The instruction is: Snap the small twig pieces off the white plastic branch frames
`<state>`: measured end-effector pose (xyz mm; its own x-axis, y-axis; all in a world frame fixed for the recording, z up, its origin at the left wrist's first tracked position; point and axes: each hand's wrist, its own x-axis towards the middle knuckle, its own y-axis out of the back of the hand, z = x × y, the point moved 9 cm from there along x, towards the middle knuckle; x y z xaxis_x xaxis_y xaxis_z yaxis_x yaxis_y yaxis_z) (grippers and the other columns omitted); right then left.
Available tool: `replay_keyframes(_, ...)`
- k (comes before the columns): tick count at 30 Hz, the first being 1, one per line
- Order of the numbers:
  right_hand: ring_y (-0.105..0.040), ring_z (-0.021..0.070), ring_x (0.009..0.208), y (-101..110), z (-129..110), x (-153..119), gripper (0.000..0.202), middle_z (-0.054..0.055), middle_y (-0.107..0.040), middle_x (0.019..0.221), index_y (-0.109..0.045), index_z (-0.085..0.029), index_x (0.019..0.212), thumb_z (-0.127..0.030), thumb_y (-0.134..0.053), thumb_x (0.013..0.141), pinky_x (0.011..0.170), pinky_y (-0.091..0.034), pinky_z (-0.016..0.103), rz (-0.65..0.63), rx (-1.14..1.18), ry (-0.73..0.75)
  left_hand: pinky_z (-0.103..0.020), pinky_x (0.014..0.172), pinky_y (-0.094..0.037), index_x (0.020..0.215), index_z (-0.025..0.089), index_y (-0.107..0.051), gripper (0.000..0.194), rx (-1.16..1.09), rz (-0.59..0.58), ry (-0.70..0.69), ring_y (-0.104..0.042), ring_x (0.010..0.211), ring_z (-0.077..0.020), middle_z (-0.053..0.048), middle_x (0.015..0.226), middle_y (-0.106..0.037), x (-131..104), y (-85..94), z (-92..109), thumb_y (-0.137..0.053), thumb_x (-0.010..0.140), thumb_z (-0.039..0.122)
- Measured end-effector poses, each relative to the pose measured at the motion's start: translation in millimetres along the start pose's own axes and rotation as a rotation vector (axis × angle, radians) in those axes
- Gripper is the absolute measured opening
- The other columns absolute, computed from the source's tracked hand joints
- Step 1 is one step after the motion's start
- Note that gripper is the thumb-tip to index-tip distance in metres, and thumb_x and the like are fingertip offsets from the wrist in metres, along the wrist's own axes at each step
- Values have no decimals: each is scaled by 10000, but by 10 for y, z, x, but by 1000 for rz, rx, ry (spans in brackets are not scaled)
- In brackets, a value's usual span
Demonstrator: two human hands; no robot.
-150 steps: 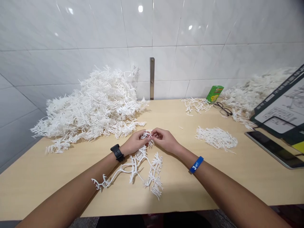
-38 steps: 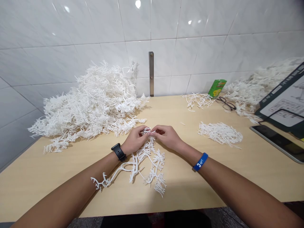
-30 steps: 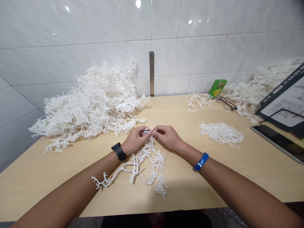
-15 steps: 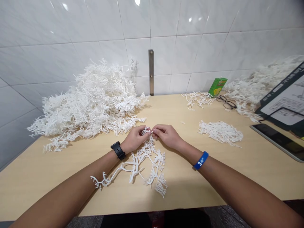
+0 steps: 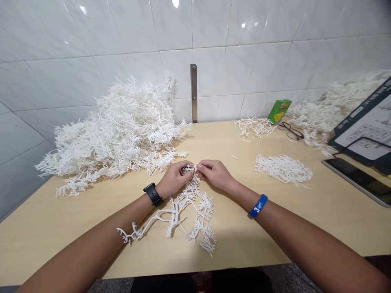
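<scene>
My left hand (image 5: 173, 179), a black watch on its wrist, is closed with thumb and fingers on a white branched plastic sprue (image 5: 192, 190). Thin twigs of the sprue stick out past the fingertips, while the rest trails down onto the table, curving toward the left forearm. My right hand (image 5: 216, 175), a blue wristband behind it, is pinched shut right beside the left fingertips, at the sprue's upper end. What lies between the right thumb and finger is too small to make out.
A large heap of white sprues (image 5: 122, 130) stands at the left against the tiled wall. To the right lie a small pile of white pieces (image 5: 284, 169), a green box (image 5: 279, 111), eyeglasses (image 5: 290, 131), a phone or tablet (image 5: 359, 179) and another white heap (image 5: 330, 106).
Both hands stay in almost the same place. The right fingertips have shifted slightly at the sprue's end, and its hanging twigs have moved a little.
</scene>
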<state>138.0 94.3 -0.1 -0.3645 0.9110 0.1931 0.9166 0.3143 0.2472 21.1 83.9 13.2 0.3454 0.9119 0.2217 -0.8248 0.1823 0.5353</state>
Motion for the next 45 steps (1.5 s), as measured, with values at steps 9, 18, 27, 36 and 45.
replay_keyframes(9,-442,111,531,16,-53,-4,312,-23,-496,528,-512,-178,549,-306,-481,831,553,-336,251,18,-133,-27,-256,687,-451,894,158,-652,187,88,17,-58,-586,738,-157,-24,808,-675,-11,-10,78,-526,838,284)
replay_keyframes(18,-476,116,466,430,155,105,275,-37,-459,502,-459,-196,586,-320,-479,831,519,-386,256,226,2,-78,-262,711,-452,879,170,-597,115,52,-156,-107,-582,758,-152,-33,841,-657,-147,-269,265,-515,833,235)
replay_keyframes(27,-573,126,582,376,109,107,253,28,-657,723,-634,-164,778,-330,-469,872,586,-449,252,160,-150,-4,-242,590,-423,855,180,-535,217,-166,-44,118,-557,634,-134,1,685,-607,-70,-130,-1,-514,873,396)
replay_keyframes(36,-651,168,723,503,95,133,176,39,-725,774,-696,-184,798,-251,-536,829,686,-466,271,228,-327,9,-242,621,-426,795,187,-530,207,-194,98,113,-549,632,-123,15,661,-581,-18,46,-100,-526,869,380)
replay_keyframes(45,-588,232,933,728,5,87,311,89,-686,948,-669,-165,859,-29,-431,712,809,-433,338,404,-658,112,-241,606,-418,819,179,-572,223,-264,106,200,-545,609,-117,17,652,-566,2,67,-219,-600,818,400)
